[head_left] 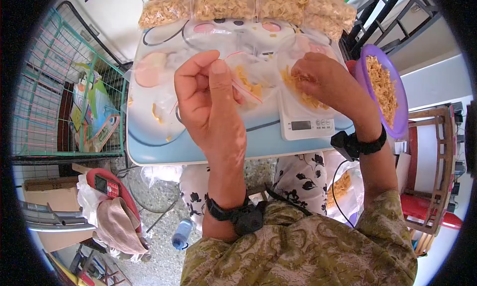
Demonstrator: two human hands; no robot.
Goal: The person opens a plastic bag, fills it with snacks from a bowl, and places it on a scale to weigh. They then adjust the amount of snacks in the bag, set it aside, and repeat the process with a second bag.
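My left hand (211, 100) pinches the red-striped rim of a clear plastic zip bag (248, 82) holding a few yellow snack pieces, above the pale blue table (149, 147). My right hand (325, 80) has its fingers closed on a pinch of the yellow snack over a second clear bag that lies on a white digital scale (305, 124). A purple bowl (397, 87) full of the same snack sits just right of that hand.
Several filled snack bags (238, 5) line the table's far edge. A green wire rack (64, 87) stands at the left. Below it a red phone (107, 185) and a cloth rest on a stool. A water bottle (181, 234) lies on the floor.
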